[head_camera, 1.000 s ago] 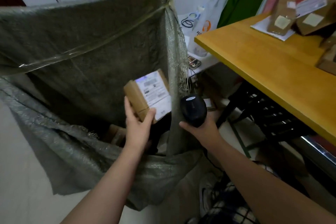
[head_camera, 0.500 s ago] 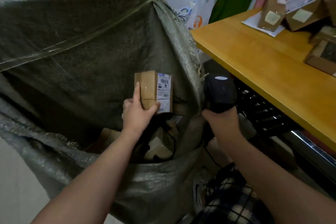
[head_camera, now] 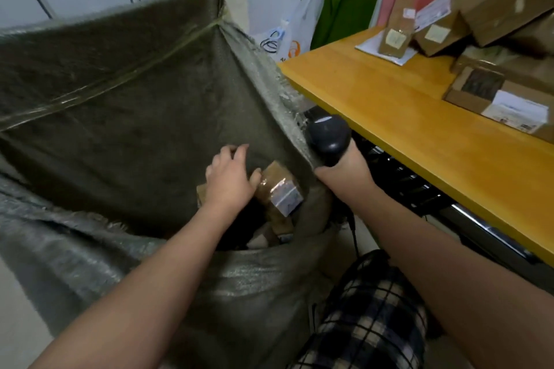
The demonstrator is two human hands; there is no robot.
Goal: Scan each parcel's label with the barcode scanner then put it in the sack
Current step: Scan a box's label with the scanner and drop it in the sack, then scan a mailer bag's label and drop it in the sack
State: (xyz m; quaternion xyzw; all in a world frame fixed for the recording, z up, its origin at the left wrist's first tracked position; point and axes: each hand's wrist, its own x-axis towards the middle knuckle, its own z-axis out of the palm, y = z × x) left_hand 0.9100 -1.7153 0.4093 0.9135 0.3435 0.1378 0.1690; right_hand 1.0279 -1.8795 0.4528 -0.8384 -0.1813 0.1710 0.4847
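A large grey-green woven sack point(head_camera: 120, 117) stands open in front of me. My left hand point(head_camera: 229, 181) is low in its mouth, fingers spread and loose. Just right of the thumb a small brown parcel point(head_camera: 280, 189) with a white label hangs tilted and blurred, with no fingers round it. Other cardboard parcels point(head_camera: 269, 234) lie below it in the sack. My right hand point(head_camera: 344, 178) grips the handle of the black barcode scanner point(head_camera: 328, 136) at the sack's right edge, beside the table.
A yellow table point(head_camera: 404, 135) runs along the right, with several labelled cardboard parcels point(head_camera: 497, 96) at its far end. A black rack point(head_camera: 398, 180) sits under it. A white plastic bag point(head_camera: 299, 30) and a green bag point(head_camera: 341, 6) stand behind the sack.
My left hand has gone down into the sack and let go of the small parcel, which now drops beside it. The right hand with the scanner has drawn back towards the table.
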